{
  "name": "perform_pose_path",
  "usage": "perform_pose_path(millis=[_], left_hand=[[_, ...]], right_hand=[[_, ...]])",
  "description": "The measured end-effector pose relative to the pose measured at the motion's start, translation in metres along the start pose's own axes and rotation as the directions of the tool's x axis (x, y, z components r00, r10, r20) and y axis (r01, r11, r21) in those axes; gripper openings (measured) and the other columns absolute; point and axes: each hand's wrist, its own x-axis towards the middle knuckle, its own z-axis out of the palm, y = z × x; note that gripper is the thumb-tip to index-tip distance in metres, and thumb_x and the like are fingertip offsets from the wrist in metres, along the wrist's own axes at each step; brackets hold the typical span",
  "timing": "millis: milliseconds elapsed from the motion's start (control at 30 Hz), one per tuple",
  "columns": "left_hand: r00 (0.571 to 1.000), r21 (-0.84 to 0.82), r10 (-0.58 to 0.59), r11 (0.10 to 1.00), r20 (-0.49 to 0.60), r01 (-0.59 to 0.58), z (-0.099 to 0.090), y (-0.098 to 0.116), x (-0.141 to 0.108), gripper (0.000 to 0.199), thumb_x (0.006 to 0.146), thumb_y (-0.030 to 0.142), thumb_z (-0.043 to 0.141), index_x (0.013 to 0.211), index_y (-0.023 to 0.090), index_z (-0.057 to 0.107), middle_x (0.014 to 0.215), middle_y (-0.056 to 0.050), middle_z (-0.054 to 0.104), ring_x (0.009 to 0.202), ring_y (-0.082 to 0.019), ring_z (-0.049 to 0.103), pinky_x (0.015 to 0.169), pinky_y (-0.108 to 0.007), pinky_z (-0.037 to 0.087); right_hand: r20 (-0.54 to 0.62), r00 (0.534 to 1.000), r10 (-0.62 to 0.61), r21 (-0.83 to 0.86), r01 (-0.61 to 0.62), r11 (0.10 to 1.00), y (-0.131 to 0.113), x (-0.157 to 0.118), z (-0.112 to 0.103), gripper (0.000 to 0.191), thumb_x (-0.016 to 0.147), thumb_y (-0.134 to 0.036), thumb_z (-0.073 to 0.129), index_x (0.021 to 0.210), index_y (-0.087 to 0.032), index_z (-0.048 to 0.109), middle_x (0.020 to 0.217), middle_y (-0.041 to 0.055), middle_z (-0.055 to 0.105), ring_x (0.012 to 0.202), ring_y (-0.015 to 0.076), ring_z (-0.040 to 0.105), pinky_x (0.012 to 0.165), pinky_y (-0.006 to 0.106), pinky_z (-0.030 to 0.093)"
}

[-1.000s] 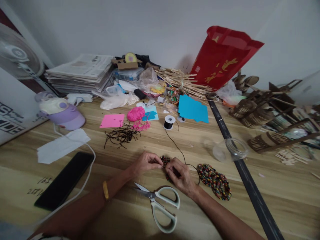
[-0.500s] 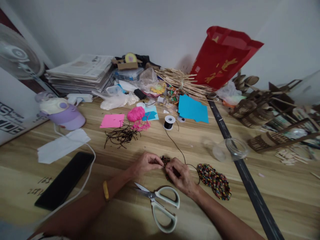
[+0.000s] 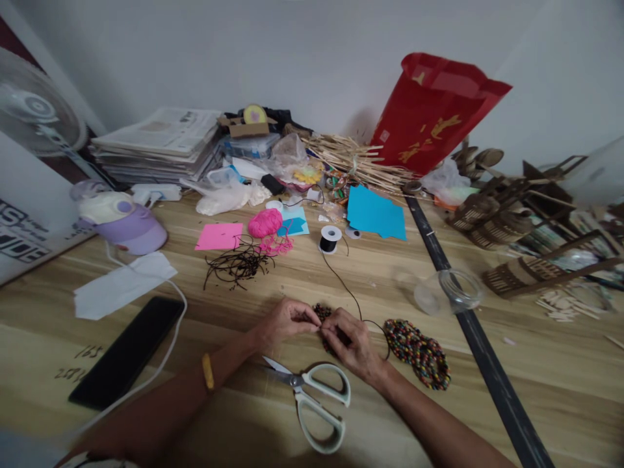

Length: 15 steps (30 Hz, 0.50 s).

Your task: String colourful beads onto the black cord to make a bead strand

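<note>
My left hand (image 3: 287, 320) and my right hand (image 3: 351, 343) meet at the middle of the table, fingertips pinched together and almost touching. What the left fingertips hold is too small to make out. A black cord (image 3: 347, 286) runs from a white-rimmed spool (image 3: 330, 240) down to my right hand, which pinches it. Dark beads (image 3: 322, 311) lie behind and between the hands, partly hidden. Scissors (image 3: 312, 396) with pale handles lie open just below. A coil of colourful beads (image 3: 418, 354) rests right of my right hand.
Black cord pieces (image 3: 238, 263), pink yarn (image 3: 266, 223) and blue paper (image 3: 376, 212) lie beyond the hands. At left are a black phone (image 3: 127, 351) and a white cable (image 3: 168, 344). A clear cup (image 3: 429, 296) and woven baskets (image 3: 517, 270) stand right.
My left fingertips have moved slightly right, closer to those of my right hand. Otherwise the hands and objects are nearly unchanged.
</note>
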Motion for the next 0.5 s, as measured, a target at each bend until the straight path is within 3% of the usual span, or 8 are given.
perform_pose_path(millis=[500], left_hand=[[0.999, 0.007, -0.005, 1.000, -0.037, 0.006, 0.0017, 0.0029, 0.0001, 0.017, 0.063, 0.024, 0.074, 0.068, 0.010, 0.066, 0.068, -0.003, 0.067, 0.063, -0.011, 0.057, 0.062, -0.021, 0.042]], right_hand=[[0.002, 1.000, -0.024, 0.037, 0.024, 0.999, -0.0021, 0.0017, -0.0011, 0.006, 0.088, -0.025, 0.056, 0.089, -0.018, 0.057, 0.076, 0.0034, 0.057, 0.067, 0.0142, 0.056, 0.059, 0.024, 0.046]])
